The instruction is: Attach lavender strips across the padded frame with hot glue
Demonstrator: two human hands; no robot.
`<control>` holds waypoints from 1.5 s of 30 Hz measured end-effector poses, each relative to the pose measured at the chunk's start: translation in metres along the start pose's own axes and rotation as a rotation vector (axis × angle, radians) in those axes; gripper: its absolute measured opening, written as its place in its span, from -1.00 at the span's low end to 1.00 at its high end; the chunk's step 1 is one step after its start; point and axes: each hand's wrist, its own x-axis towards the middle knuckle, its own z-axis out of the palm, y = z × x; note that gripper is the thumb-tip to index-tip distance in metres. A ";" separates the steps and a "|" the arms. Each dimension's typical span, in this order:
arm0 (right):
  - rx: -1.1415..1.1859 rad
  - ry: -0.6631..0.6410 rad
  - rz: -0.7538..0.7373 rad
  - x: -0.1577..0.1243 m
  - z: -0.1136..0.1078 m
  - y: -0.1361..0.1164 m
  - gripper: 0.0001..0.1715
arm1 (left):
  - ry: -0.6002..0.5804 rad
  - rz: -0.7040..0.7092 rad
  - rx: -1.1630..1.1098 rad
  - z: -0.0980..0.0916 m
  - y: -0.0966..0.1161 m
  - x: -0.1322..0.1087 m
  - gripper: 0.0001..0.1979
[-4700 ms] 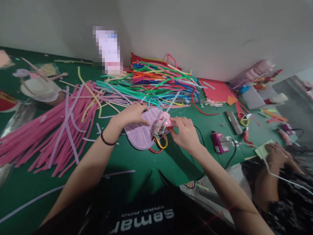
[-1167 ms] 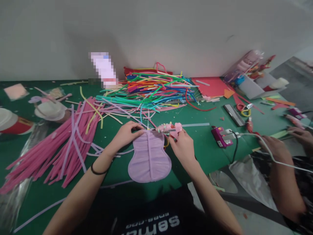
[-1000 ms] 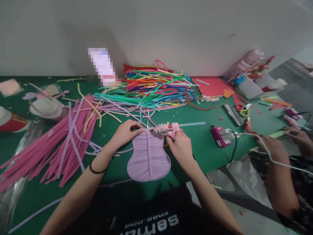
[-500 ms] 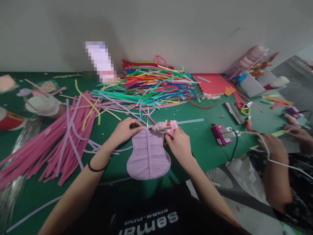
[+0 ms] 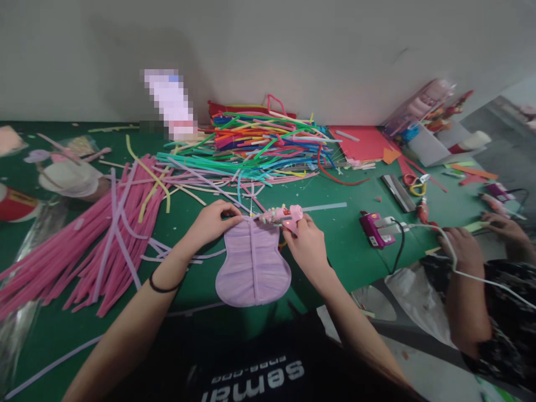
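A purple guitar-shaped piece (image 5: 237, 268), made of strips with one strip down its middle, lies in front of me. My left hand (image 5: 218, 222) pinches its upper left edge between thumb and fingers. In my right hand (image 5: 307, 243) is a pink glue gun (image 5: 288, 216) with a small orange light. Its nozzle points left and meets the top edge of the purple piece near the middle strip. Whether glue is coming out is too small to tell. A glue stick (image 5: 326, 206) appears behind the gun.
Pink pipe cleaners (image 5: 79, 245) spread at the left, and a multicoloured pile (image 5: 259, 139) lies at the back. To the right are a purple power adapter (image 5: 377, 230) with cables, scissors (image 5: 417, 184) and a dark bar (image 5: 397, 192). A co-worker's hands (image 5: 463, 248) work at far right.
The view has shifted very slightly. Both hands, the glue gun and the purple piece keep nearly the same positions relative to one another.
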 end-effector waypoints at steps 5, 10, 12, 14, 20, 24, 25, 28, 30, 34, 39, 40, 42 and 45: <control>-0.006 0.001 0.006 -0.001 0.000 0.002 -0.69 | -0.001 -0.007 0.000 0.000 -0.001 0.001 -0.71; 0.004 0.001 0.012 -0.003 -0.001 0.003 -0.67 | 0.002 -0.014 0.011 0.000 -0.001 0.001 -0.71; 0.019 0.005 0.005 -0.004 -0.001 0.003 -0.67 | -0.003 -0.019 0.016 0.000 0.000 0.001 -0.71; 0.035 0.017 -0.004 -0.004 -0.001 0.003 -0.68 | -0.019 -0.032 0.017 -0.001 0.001 0.001 -0.71; 0.028 0.048 -0.008 -0.005 -0.001 0.005 -0.69 | -0.074 -0.126 0.061 -0.010 0.013 -0.003 -0.72; 0.023 0.057 -0.009 -0.006 -0.002 0.005 -0.70 | -0.080 -0.176 0.108 -0.014 0.024 -0.006 -0.75; 0.022 0.058 -0.012 -0.006 -0.002 0.005 -0.70 | -0.079 -0.187 0.118 -0.015 0.026 -0.007 -0.76; 0.016 0.055 -0.023 -0.008 -0.002 0.004 -0.71 | -0.087 -0.224 0.147 -0.018 0.032 -0.009 -0.78; 0.010 0.052 -0.030 -0.008 -0.003 0.005 -0.72 | -0.101 -0.246 0.172 -0.020 0.035 -0.010 -0.79; 0.007 0.061 -0.036 -0.008 -0.004 0.007 -0.73 | -0.116 -0.271 0.214 -0.023 0.038 -0.011 -0.81; 0.012 0.066 -0.041 -0.009 -0.004 0.009 -0.75 | -0.102 -0.287 0.237 -0.024 0.041 -0.013 -0.80; 0.015 0.064 -0.041 -0.010 -0.004 0.009 -0.74 | -0.100 -0.292 0.244 -0.024 0.042 -0.013 -0.80; 0.016 0.060 -0.034 -0.010 -0.005 0.009 -0.73 | -0.096 -0.298 0.262 -0.025 0.044 -0.013 -0.81; 0.012 0.054 -0.023 -0.012 -0.007 0.009 -0.73 | -0.101 -0.293 0.283 -0.026 0.046 -0.013 -0.82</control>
